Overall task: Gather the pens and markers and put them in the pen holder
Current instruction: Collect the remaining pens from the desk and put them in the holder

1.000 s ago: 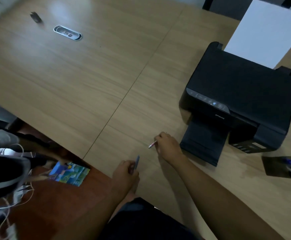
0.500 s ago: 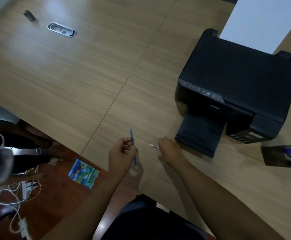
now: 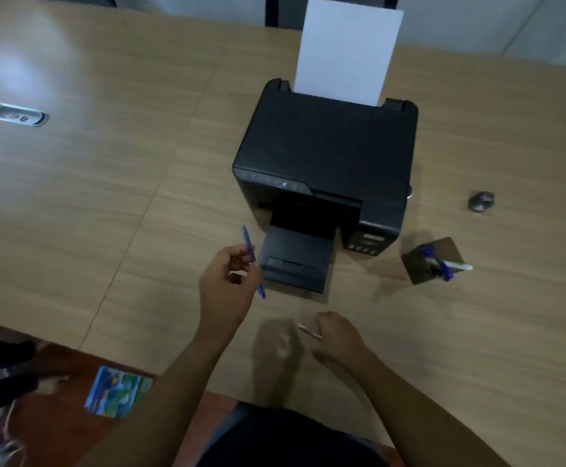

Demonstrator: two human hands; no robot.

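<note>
My left hand [image 3: 228,286] holds a blue pen [image 3: 250,250] upright above the wooden table [image 3: 106,197], just left of the printer's output tray. My right hand [image 3: 337,337] is closed on a thin pink pen [image 3: 308,331] whose tip sticks out to the left, low over the table near its front edge. The brown square pen holder [image 3: 419,264] stands to the right of the printer, with blue pens [image 3: 438,262] and a white marker [image 3: 458,266] leaning out of it.
A black printer [image 3: 325,163] with an upright white sheet [image 3: 347,52] stands mid-table. A small dark round object [image 3: 481,200] lies far right, a metal cable grommet [image 3: 17,114] far left. A colourful card [image 3: 116,392] and shoes lie on the floor.
My left hand rose with the blue pen from the table edge to beside the printer tray. My right hand kept hold of the pink pen. The view swung right, which brought the holder closer in.
</note>
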